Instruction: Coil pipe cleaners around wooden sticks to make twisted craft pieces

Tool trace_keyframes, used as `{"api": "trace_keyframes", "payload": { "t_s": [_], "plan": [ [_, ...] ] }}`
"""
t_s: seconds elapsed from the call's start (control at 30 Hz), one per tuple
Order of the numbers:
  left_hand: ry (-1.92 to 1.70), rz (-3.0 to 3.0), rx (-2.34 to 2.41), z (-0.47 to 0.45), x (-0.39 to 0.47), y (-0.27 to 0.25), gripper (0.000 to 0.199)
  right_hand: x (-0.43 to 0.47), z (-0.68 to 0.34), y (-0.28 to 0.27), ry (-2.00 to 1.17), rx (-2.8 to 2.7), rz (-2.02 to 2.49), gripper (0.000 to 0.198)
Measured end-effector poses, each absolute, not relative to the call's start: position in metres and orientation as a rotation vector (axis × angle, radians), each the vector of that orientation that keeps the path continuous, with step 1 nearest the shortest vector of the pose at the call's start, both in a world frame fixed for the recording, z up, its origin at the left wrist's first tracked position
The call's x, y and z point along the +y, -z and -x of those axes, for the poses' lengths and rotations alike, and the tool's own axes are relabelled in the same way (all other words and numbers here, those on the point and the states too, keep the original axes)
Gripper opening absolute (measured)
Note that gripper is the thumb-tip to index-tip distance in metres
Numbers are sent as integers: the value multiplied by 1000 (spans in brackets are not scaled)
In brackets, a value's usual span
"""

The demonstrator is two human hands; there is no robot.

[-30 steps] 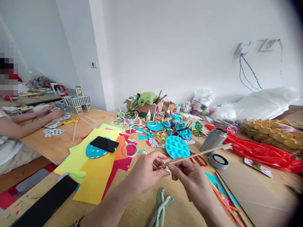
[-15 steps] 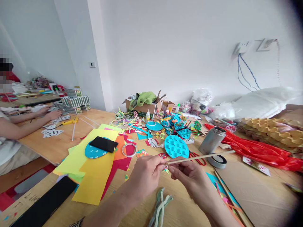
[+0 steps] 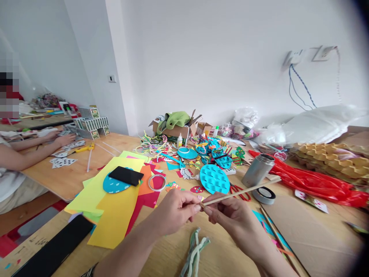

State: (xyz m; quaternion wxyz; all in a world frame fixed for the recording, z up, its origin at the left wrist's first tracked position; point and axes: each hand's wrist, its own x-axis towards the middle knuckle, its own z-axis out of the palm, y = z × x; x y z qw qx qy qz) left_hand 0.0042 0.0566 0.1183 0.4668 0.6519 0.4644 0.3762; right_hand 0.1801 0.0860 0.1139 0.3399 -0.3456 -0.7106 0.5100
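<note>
A thin pale stick [image 3: 245, 190] slants up to the right above the table. My right hand [image 3: 235, 217] pinches it near its lower left end, thumb and fingers pressed together. At that same end my left hand [image 3: 177, 209] is closed, thumb against forefinger on the brownish tip; the exact grip is partly hidden by the fingers. Below the hands lies a bundle of pale green and white twisted cords [image 3: 195, 254]. Just beyond them sit a blue dimpled disc [image 3: 215, 179] and red-handled scissors [image 3: 242, 194], partly covered.
Coloured paper sheets [image 3: 112, 227] with a black phone [image 3: 126, 176] on top lie left. A steel cup [image 3: 258, 169], a tape roll [image 3: 264, 195] and cardboard [image 3: 305, 234] are right. Craft scraps fill the back. At far left, another person's hands [image 3: 67, 139] are near playing cards.
Both hands have dropped slightly, still together at the stick's end. The stick tilts more steeply, and its far end has shifted a little left and up.
</note>
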Motion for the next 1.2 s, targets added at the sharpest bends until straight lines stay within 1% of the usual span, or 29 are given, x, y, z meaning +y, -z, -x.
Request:
{"api": "trace_keyframes", "payload": {
  "t_s": [0.2,0.3,0.4,0.43,0.53,0.63,0.77,1.0,1.1,1.2],
  "plan": [
    [-803,-1313,936,6,65,-111,18,83,-178,-111,-1316,-1862,870,18],
    [-906,-1387,1033,0,65,-107,22,88,-177,-105,-1299,-1781,919,21],
    [-1116,-1572,1251,-11,64,-105,34,93,-176,-101,-1325,-1686,955,23],
    [-1178,-1655,1299,-14,63,-104,33,94,-175,-101,-1339,-1662,955,23],
    [-1304,-1915,1384,-19,60,-104,18,95,-175,-101,-1371,-1632,929,23],
    [-1360,-2022,1434,-19,59,-102,18,95,-176,-102,-1406,-1668,938,28],
    [-1347,-2050,1497,-18,60,-99,18,96,-179,-99,-1435,-1723,1052,36],
    [-1290,-2005,1507,-21,60,-99,19,96,-178,-97,-1399,-1652,1034,33],
    [-1228,-1862,1494,-21,60,-101,16,95,-177,-100,-1377,-1654,1061,35],
    [-1138,-1597,1358,-18,61,-103,17,95,-177,-102,-1341,-1685,1049,35]
  ]
}}
